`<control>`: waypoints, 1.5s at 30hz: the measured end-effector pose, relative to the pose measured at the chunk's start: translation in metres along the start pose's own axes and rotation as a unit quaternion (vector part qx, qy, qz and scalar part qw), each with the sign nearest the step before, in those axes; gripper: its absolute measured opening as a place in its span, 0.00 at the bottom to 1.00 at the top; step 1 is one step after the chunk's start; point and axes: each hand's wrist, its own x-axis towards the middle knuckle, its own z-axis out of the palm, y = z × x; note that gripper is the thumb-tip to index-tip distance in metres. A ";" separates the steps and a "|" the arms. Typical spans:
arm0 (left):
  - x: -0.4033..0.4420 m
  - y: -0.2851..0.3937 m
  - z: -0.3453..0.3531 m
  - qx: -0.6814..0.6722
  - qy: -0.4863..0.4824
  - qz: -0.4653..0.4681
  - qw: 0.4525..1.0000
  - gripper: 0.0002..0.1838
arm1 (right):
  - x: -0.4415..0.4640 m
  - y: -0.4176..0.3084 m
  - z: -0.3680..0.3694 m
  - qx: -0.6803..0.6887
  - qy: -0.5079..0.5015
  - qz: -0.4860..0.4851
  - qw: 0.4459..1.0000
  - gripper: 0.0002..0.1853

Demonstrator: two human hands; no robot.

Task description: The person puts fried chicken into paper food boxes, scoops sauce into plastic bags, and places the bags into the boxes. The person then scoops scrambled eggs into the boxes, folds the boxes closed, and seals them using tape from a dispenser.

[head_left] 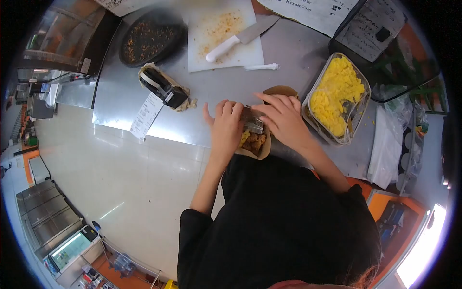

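Observation:
In front of my body, a brown cardboard food box (262, 152) holds browned chunks and some yellow food (254, 141). Over its far part is a shiny, see-through piece (253, 124), perhaps clear plastic; its exact kind I cannot make out. My left hand (228, 123) closes on the left side of this piece, fingers bent. From the right, my right hand (285, 118) grips its other side, fingertips at the top edge. A round brown cardboard edge (280, 90) shows behind my right hand. Both hands partly hide the box.
Right of my hands stands a tray of yellow food (337, 94). Farther back, a white-handled knife (243, 38) lies on a white cutting board (199, 53). A dark round pan (151, 39) and a black device with a printed receipt (146, 117) are left. Plastic bags (386, 144) lie right.

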 end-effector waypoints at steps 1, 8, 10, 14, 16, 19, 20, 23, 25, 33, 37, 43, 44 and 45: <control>0.002 -0.003 0.003 0.013 -0.003 0.013 1.000 0.24 | -0.002 -0.002 -0.009 0.012 0.007 0.005 1.000 0.13; 0.013 -0.007 -0.011 -0.054 -0.030 0.099 0.993 0.24 | -0.053 -0.023 -0.037 0.127 -0.307 0.180 0.926 0.14; 0.010 -0.014 -0.017 -0.091 -0.036 0.187 0.978 0.22 | -0.062 -0.013 -0.012 0.149 -0.185 0.063 0.969 0.17; -0.005 -0.034 -0.020 -0.174 -0.109 0.195 0.959 0.13 | -0.072 -0.003 0.027 0.138 -0.084 -0.041 0.986 0.22; -0.015 -0.037 -0.027 -0.196 -0.130 0.183 0.955 0.15 | -0.071 -0.006 0.033 0.143 -0.071 -0.038 0.986 0.24; -0.030 -0.035 -0.035 -0.131 -0.122 0.208 0.962 0.26 | -0.074 -0.004 0.042 0.163 -0.051 -0.035 0.985 0.23; -0.033 -0.035 -0.036 -0.124 -0.125 0.205 0.963 0.28 | -0.076 -0.003 0.044 0.171 -0.045 -0.033 0.984 0.23; -0.040 -0.035 -0.033 -0.097 -0.127 0.199 0.967 0.32 | -0.079 0.003 0.047 0.169 -0.032 -0.062 0.983 0.23; -0.045 -0.038 -0.026 -0.075 -0.123 0.200 0.969 0.33 | -0.074 0.003 0.045 0.189 -0.022 -0.062 0.980 0.23; -0.064 -0.043 -0.001 -0.128 -0.046 0.117 0.984 0.38 | -0.079 0.009 0.052 0.257 0.022 -0.072 0.963 0.25; -0.063 -0.043 0.000 -0.130 -0.020 0.109 0.985 0.39 | -0.079 0.006 0.048 0.231 0.029 -0.062 0.971 0.25; -0.053 -0.027 0.009 -0.170 0.040 0.051 0.983 0.40 | -0.077 0.000 0.043 0.214 -0.004 0.001 0.977 0.27; -0.054 -0.026 0.009 -0.171 0.035 0.045 0.984 0.40 | -0.075 -0.002 0.041 0.214 -0.008 0.014 0.977 0.27; -0.054 -0.027 0.009 -0.171 0.031 0.039 0.984 0.40 | -0.075 -0.003 0.042 0.222 -0.005 0.015 0.975 0.27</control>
